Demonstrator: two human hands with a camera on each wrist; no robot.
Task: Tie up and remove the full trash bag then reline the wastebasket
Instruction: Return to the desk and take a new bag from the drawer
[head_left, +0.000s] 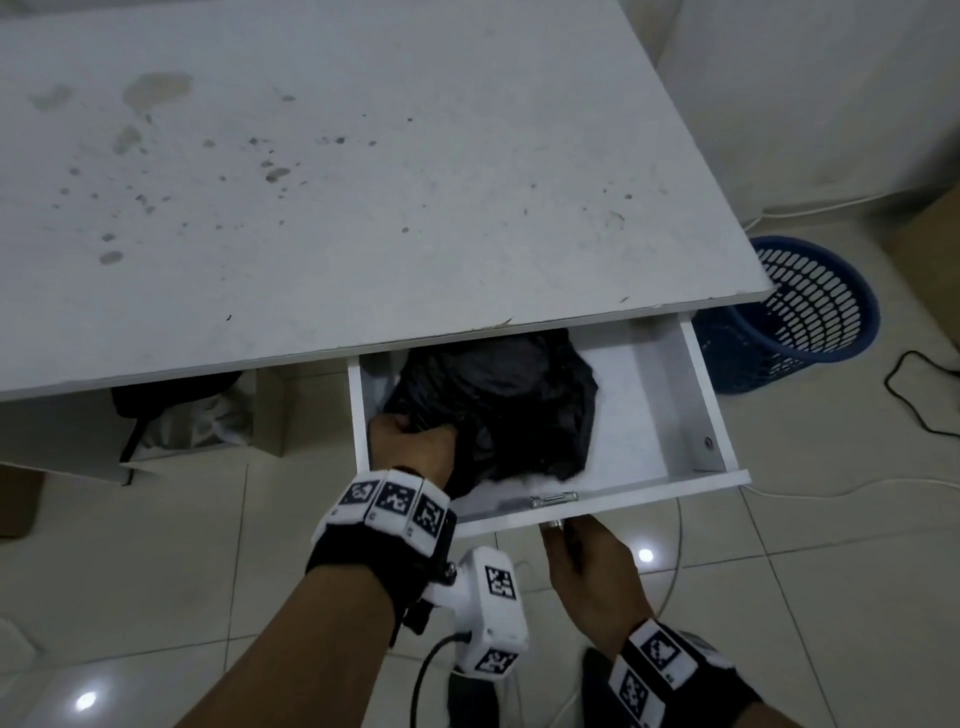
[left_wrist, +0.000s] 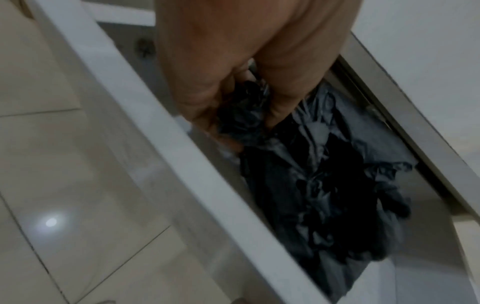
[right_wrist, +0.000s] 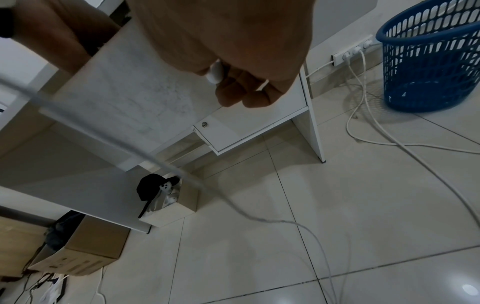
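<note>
**L hand grabs black bag in open drawer**

L hand (head_left: 413, 441) sits inside the pulled-out drawer (head_left: 691, 410), fingers curled round a bunch of the crumpled black trash bag (head_left: 519, 405), which lies in drawer's left/mid part. R hand (head_left: 587, 564) at the drawer front, below it, fingers curled on a small white knob (right_wrist: 216, 73); knob barely seen in head view. Bag's far edge hidden under the surface (head_left: 322, 171); left wrist view blurry. Surface white, stained. Blue wastebasket (head_left: 810, 312) stands on tile floor right of drawer, unlined. Cables (right_wrist: 376, 133) on floor.
</note>
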